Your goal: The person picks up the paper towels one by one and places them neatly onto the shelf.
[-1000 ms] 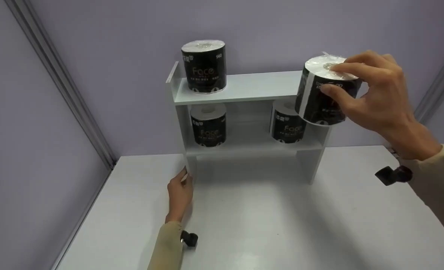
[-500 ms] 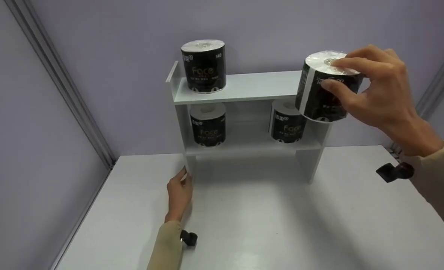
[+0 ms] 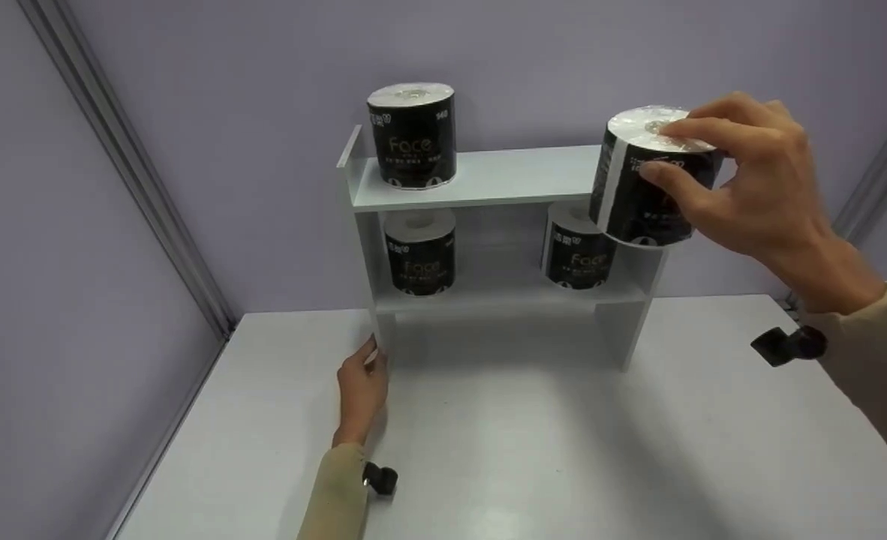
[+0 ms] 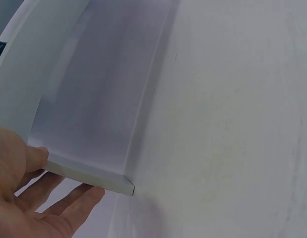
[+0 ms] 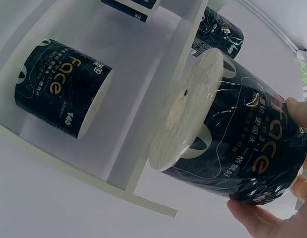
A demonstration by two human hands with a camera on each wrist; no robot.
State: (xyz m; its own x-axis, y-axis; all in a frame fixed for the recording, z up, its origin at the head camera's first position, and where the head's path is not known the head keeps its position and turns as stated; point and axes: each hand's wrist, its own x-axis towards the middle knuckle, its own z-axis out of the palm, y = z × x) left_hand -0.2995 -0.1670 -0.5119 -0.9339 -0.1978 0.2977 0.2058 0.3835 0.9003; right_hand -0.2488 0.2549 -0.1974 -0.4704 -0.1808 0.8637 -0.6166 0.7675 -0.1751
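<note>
My right hand [image 3: 759, 172] holds a black-and-white wrapped paper roll [image 3: 642, 184] marked "Face". Its thumb lies on the front and its fingers reach over the top. In the right wrist view the roll's white end [image 5: 185, 114] faces the edge of the white shelf unit's top board [image 5: 158, 116]. In the head view the roll overlaps the board's right end. Low at the unit's left, my left hand [image 3: 361, 386] pinches the side panel [image 4: 89, 177], thumb on one face and fingers on the other. Another paper roll [image 3: 413, 139] stands upright on the top board's left end.
Two more rolls stand on the middle shelf, a left roll [image 3: 421, 259] and a right roll [image 3: 580, 251]. A raised lip [image 3: 351, 159] edges the top board's left end. The unit stands on a white table [image 3: 503, 450] before a lilac wall [image 3: 263, 150].
The roll in my right hand has risen slightly beside the top board. My left hand keeps its grip on the side panel. The head view has shifted a little.
</note>
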